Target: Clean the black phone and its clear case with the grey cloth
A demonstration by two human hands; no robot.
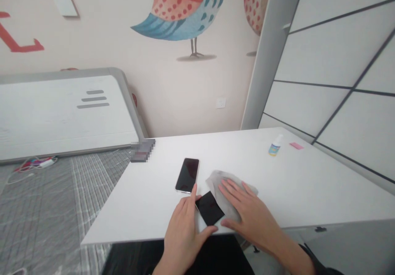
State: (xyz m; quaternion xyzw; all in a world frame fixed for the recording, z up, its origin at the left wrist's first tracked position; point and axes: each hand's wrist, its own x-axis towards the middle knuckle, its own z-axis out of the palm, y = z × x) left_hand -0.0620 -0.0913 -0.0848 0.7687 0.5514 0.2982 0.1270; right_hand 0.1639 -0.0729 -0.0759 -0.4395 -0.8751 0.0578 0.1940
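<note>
My left hand is at the left side of a thin black square near the table's front edge. A fingertip touches the square's left corner and the thumb reaches its lower corner, steadying it between them. What the square is made of I cannot tell. My right hand lies flat with its fingers stretched out over a crumpled light grey cloth; its thumb points towards the square's right corner. Just beyond my left index finger is a smartphone, dark screen up.
A white table spans the front. Towards its back right stand a small spray bottle and a pink piece. A blurred dark item sits at the back left corner. Beside the table, a bed has a striped grey cover.
</note>
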